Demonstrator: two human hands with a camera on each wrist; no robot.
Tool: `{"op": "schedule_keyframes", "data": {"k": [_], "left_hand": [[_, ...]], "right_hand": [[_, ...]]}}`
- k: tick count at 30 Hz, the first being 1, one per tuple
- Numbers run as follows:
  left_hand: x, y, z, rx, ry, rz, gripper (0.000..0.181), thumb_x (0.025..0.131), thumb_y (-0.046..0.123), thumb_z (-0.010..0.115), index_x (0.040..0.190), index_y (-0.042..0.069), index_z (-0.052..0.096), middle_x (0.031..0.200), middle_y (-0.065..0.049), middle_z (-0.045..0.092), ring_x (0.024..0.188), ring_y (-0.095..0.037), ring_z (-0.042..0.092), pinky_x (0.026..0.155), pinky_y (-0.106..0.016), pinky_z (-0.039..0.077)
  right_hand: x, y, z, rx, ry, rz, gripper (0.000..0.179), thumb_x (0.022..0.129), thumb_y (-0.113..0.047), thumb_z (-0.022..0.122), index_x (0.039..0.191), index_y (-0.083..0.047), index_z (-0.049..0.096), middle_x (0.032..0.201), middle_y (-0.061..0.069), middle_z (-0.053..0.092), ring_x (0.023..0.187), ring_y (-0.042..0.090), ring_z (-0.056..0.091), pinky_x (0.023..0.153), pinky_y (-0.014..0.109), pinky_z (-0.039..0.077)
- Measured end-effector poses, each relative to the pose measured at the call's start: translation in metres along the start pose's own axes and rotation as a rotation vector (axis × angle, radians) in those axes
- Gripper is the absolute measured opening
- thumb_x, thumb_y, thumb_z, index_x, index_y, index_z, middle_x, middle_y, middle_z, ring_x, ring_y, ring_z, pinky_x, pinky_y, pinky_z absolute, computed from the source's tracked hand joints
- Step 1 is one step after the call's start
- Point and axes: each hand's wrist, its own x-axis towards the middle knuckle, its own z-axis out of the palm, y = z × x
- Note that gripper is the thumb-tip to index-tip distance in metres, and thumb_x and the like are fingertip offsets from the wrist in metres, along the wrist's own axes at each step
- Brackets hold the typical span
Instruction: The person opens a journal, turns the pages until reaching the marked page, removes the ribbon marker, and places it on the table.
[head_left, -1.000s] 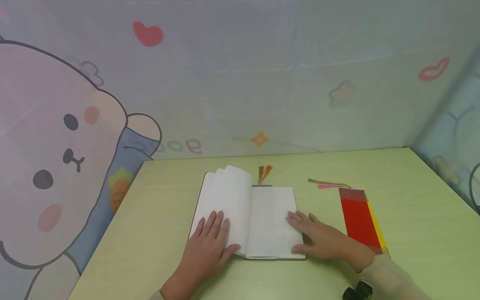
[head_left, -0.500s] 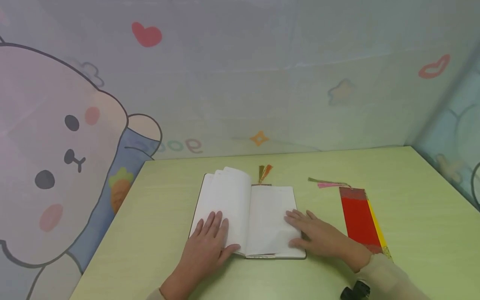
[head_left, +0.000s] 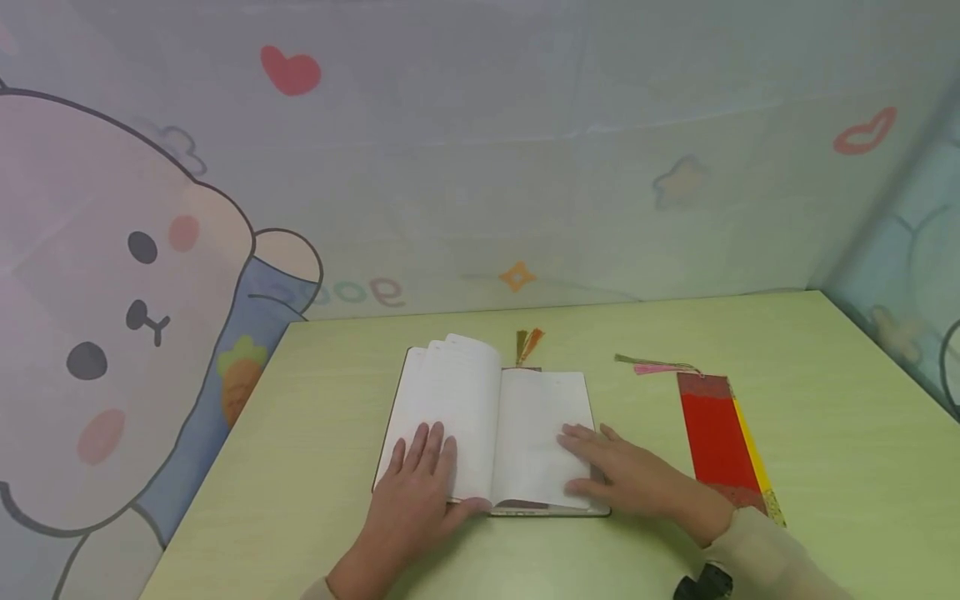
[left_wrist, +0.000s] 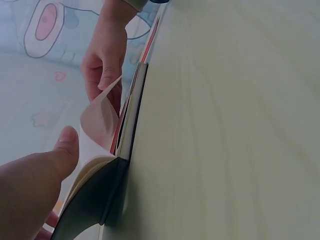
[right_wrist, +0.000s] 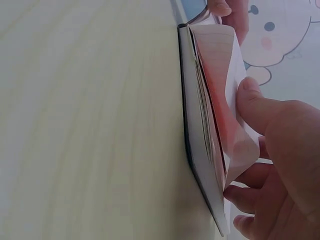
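An open notebook (head_left: 535, 433) with white pages and a dark cover lies on the table. My left hand (head_left: 415, 492) rests on its left pages, fingers straight, thumb near the spine. On the right page my right hand (head_left: 626, 467) presses with extended fingers, and that page (right_wrist: 237, 100) bulges up from the sheets below. Under the raised page a strip of red (right_wrist: 212, 100) shows. A green tassel (head_left: 522, 345) and an orange tassel (head_left: 533, 340) stick out past the notebook's top edge, beside a bit of bookmark (head_left: 534, 368).
To the right of the notebook lies a red bookmark (head_left: 720, 442) with a yellow bookmark (head_left: 752, 446) partly under it. Green and pink tassels (head_left: 660, 367) trail left from their top. A cartoon-printed curtain (head_left: 480, 167) hangs behind the pale green table (head_left: 262, 517).
My right hand has slid a little left over the right page, whose bottom edge has lifted into a bulge. My left hand stays on the left pages, its thumb slightly further right.
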Motion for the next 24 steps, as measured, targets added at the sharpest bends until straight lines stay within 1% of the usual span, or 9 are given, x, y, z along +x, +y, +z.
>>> {"op": "schedule_keyframes", "data": {"k": [3, 6, 10, 14, 20, 24], "left_hand": [[0.001, 0.003, -0.001, -0.005, -0.02, -0.026, 0.094, 0.078, 0.074, 0.046, 0.129, -0.005, 0.049, 0.137, -0.024, 0.042, 0.13, -0.039, 0.034, 0.102, -0.055, 0.029], [0.002, 0.006, -0.001, -0.007, -0.021, -0.048, 0.098, 0.075, 0.078, 0.044, 0.129, -0.005, 0.048, 0.137, -0.025, 0.042, 0.13, -0.04, 0.033, 0.101, -0.056, 0.03], [0.002, 0.009, 0.002, -0.019, -0.026, -0.083, 0.1, 0.074, 0.079, 0.043, 0.128, -0.005, 0.048, 0.137, -0.025, 0.042, 0.129, -0.043, 0.034, 0.1, -0.057, 0.03], [0.003, 0.012, 0.003, -0.044, -0.048, -0.112, 0.099, 0.075, 0.077, 0.045, 0.129, -0.005, 0.047, 0.138, -0.026, 0.041, 0.128, -0.047, 0.031, 0.101, -0.058, 0.027], [0.004, 0.015, 0.002, -0.026, -0.047, -0.118, 0.098, 0.075, 0.077, 0.045, 0.127, -0.006, 0.049, 0.136, -0.026, 0.042, 0.126, -0.048, 0.033, 0.1, -0.058, 0.027], [0.004, 0.015, 0.001, -0.031, -0.06, -0.132, 0.099, 0.074, 0.078, 0.045, 0.127, -0.006, 0.048, 0.136, -0.027, 0.041, 0.127, -0.048, 0.032, 0.1, -0.059, 0.028]], "right_hand": [[0.002, -0.002, 0.0, 0.009, -0.012, 0.0, 0.071, 0.088, -0.055, 0.05, 0.14, -0.007, 0.041, 0.146, 0.008, 0.035, 0.135, 0.026, 0.029, 0.108, 0.049, 0.02], [0.004, -0.003, 0.001, 0.007, -0.018, -0.019, 0.072, 0.089, -0.056, 0.048, 0.14, -0.007, 0.041, 0.147, 0.009, 0.035, 0.136, 0.026, 0.028, 0.108, 0.049, 0.019], [0.005, -0.004, 0.004, 0.015, -0.027, -0.048, 0.071, 0.091, -0.055, 0.046, 0.14, -0.005, 0.041, 0.146, 0.01, 0.035, 0.136, 0.028, 0.027, 0.108, 0.05, 0.018], [0.005, -0.005, 0.005, 0.028, -0.03, -0.044, 0.071, 0.091, -0.056, 0.045, 0.141, -0.006, 0.04, 0.146, 0.009, 0.035, 0.136, 0.027, 0.027, 0.109, 0.05, 0.017], [0.006, -0.009, 0.006, 0.046, 0.006, -0.072, 0.073, 0.09, -0.057, 0.045, 0.141, -0.005, 0.039, 0.146, 0.008, 0.035, 0.135, 0.025, 0.03, 0.108, 0.049, 0.018], [0.007, -0.012, 0.006, 0.047, 0.034, -0.099, 0.073, 0.09, -0.056, 0.047, 0.143, -0.006, 0.036, 0.148, 0.006, 0.033, 0.135, 0.022, 0.029, 0.109, 0.047, 0.019]]}}
